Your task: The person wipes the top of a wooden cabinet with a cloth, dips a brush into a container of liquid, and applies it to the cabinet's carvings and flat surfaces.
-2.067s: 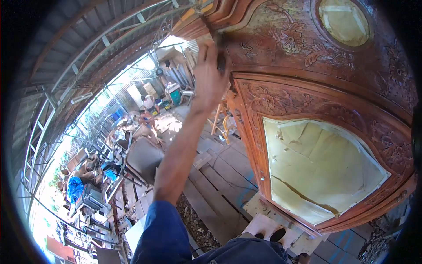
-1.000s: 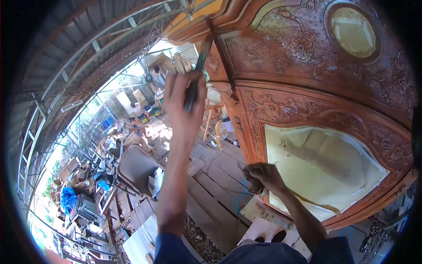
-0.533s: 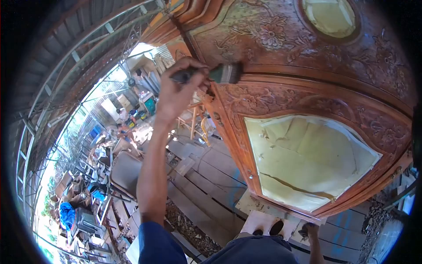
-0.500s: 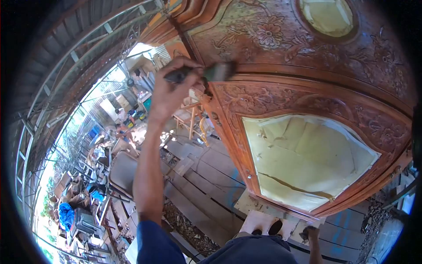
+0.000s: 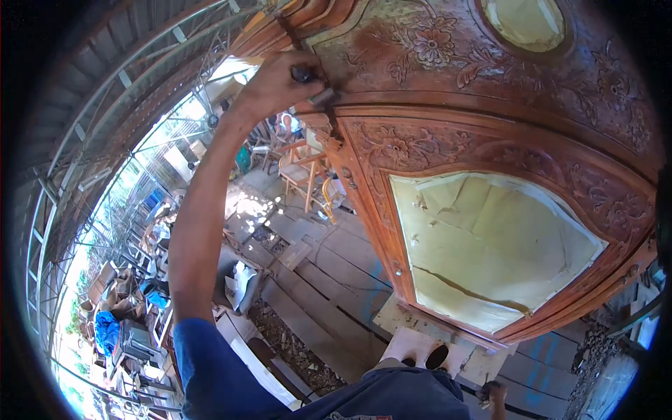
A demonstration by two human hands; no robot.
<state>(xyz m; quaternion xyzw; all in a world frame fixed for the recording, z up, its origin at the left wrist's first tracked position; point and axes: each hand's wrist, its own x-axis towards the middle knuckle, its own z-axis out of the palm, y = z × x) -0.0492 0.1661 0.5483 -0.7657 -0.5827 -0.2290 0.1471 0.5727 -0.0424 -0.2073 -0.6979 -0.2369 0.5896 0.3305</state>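
Upper centre of the frame, the raised left hand (image 5: pixel 276 80) has its fingers wrapped tightly round the dark-handled paintbrush (image 5: pixel 313 84). The brush's long axis slants down to the right, bristles touching the carved reddish-brown wooden cabinet (image 5: pixel 490 133) beside the fingers; the right hand (image 5: pixel 493 395), bottom right, is far lower, its fingers unreadable

The left hand (image 5: pixel 276 84) has swung the dark-handled paintbrush (image 5: pixel 313 85) toward eleven o'clock, up against the carved reddish-brown wooden cabinet (image 5: pixel 490 91).
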